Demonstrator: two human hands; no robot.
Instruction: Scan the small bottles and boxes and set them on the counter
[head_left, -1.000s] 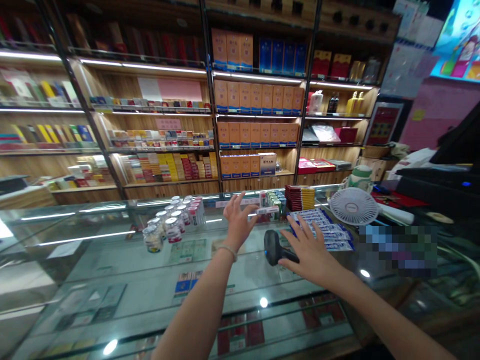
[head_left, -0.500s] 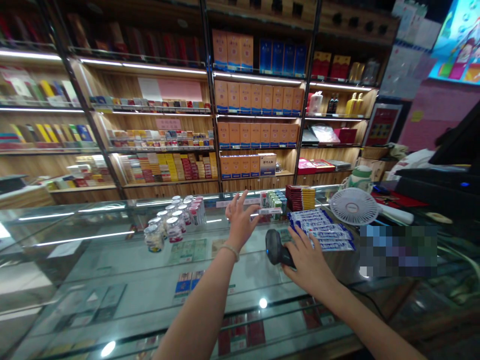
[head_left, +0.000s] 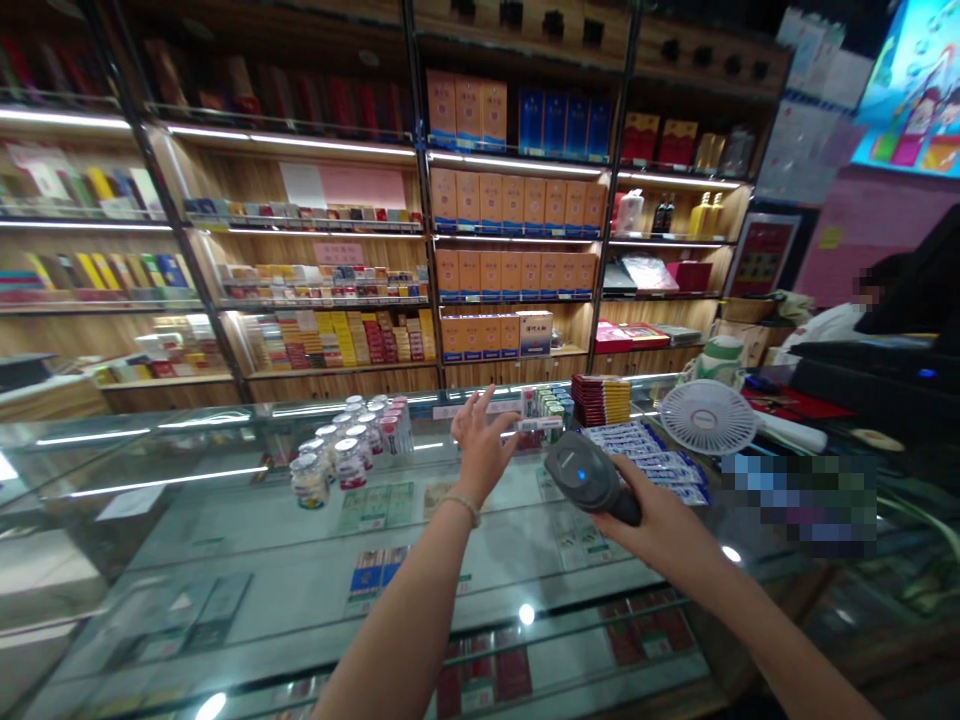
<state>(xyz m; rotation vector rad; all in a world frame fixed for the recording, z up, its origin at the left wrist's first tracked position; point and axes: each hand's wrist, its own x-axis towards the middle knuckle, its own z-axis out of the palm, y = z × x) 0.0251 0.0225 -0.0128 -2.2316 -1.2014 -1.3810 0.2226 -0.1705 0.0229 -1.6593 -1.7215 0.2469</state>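
Note:
My left hand (head_left: pixel 482 440) is over the glass counter, thumb and forefinger pinching a slim white candy pack (head_left: pixel 538 424) held level; the other fingers are raised. My right hand (head_left: pixel 660 515) is wrapped round the handle of a dark grey barcode scanner (head_left: pixel 586 474). A blue light glows on the scanner, and its head points left, just below the pack. Right behind the pack stand green-labelled small packs (head_left: pixel 555 402). Blue-and-white stick packets (head_left: pixel 637 450) lie fanned out beyond my right hand, partly hidden by the scanner.
Clear jars with white lids (head_left: pixel 351 462) stand in rows on the glass counter (head_left: pixel 300 560), at left. A red-and-yellow stack (head_left: pixel 600 398), a white fan (head_left: pixel 709 416) and a dark monitor (head_left: pixel 922 280) are at right. Stocked shelves (head_left: pixel 517 230) line the wall. A person's sleeve (head_left: pixel 821 330) shows at far right.
My right hand, earlier at the scanner with fingers spread, now grips it, raised and turned so that its top faces me. My left hand has kept its place with the pack.

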